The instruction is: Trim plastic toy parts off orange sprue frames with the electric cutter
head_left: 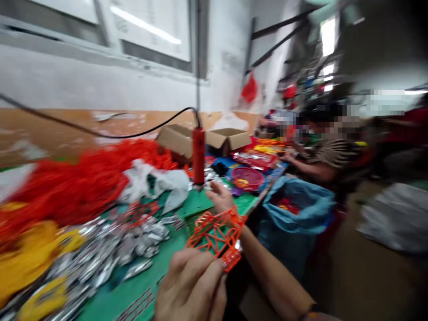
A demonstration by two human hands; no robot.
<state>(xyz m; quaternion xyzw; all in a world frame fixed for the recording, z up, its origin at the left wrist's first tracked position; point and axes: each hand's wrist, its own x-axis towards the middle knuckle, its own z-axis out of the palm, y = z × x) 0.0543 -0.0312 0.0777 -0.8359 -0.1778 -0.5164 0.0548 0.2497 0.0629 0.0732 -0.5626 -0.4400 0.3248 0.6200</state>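
Mostly cluttered green bench (133,296), wkshp.

Craft workshop: cluttered worktable (133,294), co-worker (324,151)

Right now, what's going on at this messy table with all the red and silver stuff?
A person at a green worktable holds an orange plastic lattice frame in the left hand. The right hand reaches toward a red corded tool standing upright. Red tassels, yellow tassels and silver foil pieces are heaped on the left. Another person sits further along.
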